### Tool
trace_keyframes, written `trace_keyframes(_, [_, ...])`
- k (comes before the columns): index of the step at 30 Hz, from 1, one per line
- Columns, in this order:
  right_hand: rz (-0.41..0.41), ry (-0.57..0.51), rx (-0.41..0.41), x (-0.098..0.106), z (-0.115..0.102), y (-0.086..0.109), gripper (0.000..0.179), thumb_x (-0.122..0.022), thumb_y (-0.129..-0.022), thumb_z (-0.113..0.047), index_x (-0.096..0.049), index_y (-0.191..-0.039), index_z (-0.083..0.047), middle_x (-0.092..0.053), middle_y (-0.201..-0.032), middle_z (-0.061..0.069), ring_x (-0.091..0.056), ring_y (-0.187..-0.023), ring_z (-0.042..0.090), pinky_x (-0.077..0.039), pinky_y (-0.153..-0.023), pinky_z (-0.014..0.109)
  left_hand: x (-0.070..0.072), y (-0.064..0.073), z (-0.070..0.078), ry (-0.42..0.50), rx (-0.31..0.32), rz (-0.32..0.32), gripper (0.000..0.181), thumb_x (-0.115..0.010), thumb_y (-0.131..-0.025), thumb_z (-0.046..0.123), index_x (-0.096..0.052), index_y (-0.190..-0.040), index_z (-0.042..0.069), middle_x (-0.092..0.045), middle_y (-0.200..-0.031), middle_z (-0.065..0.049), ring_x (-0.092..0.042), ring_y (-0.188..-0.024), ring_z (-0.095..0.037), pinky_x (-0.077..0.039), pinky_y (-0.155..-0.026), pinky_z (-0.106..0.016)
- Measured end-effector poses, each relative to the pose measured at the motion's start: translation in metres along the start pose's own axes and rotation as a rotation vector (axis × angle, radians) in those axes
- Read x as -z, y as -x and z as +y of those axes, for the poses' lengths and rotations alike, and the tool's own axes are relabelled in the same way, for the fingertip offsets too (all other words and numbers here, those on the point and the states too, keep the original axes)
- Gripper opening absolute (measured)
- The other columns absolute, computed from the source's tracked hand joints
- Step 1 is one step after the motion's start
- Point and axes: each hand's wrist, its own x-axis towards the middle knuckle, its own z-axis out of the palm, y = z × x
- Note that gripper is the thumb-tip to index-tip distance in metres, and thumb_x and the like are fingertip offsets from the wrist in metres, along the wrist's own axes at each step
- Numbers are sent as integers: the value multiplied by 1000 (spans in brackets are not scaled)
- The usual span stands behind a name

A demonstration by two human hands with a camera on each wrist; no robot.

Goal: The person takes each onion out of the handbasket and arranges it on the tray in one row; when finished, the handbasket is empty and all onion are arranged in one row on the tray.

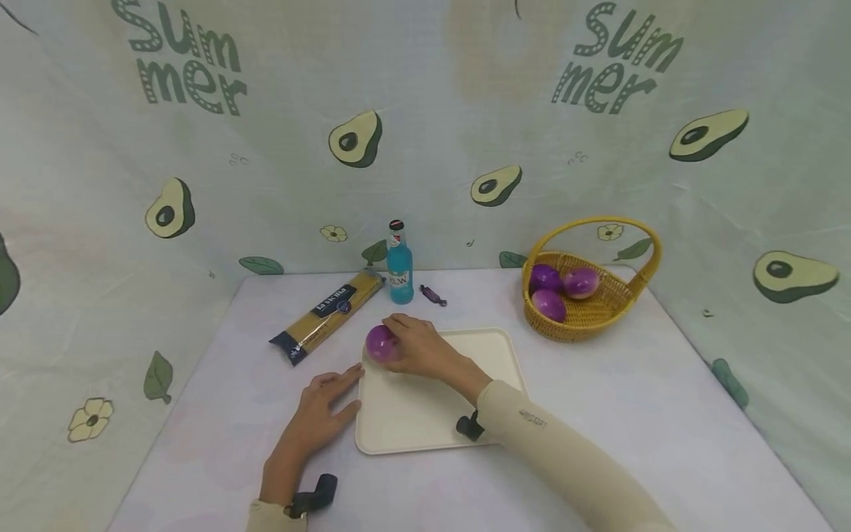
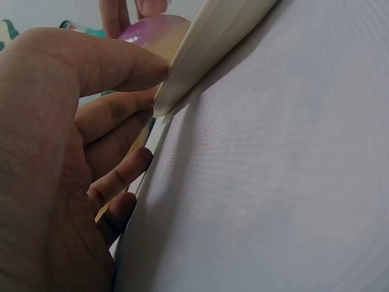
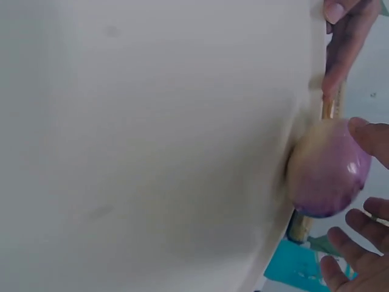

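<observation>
A round, glossy purple-and-cream fruit [image 1: 381,343] sits at the far left corner of a cream tray [image 1: 425,421]. My right hand [image 1: 420,347] reaches over the tray to it. In the right wrist view the thumb [image 3: 361,131] touches the fruit [image 3: 328,170], while the other fingers spread loosely with a gap below it. My left hand [image 1: 320,414] rests by the tray's left side, thumb and forefinger against the rim. In the left wrist view its fingertips meet the rim [image 2: 182,67], and the lower fingers are relaxed.
A yellow wicker basket [image 1: 578,330] with several purple fruits stands at the back right. Behind the tray are a blue bottle [image 1: 400,270], a small purple wrapped candy [image 1: 433,295] and a pasta packet [image 1: 329,314]. A printed cloth [image 1: 425,148] hangs behind the table.
</observation>
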Motion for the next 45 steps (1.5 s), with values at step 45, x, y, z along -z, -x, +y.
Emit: trace_keyframes(45, [260,-55,-142,91,149,131,61,-80,-86,-25,-55,-137,-3,-54,-141,19,-46,-131,38,-30,-111,56,-1,3,7,-7,54,-34,57,-66,-94,30,-50,-149,27,-49,-150,7,-39,-132,-29,-27,-106,-64])
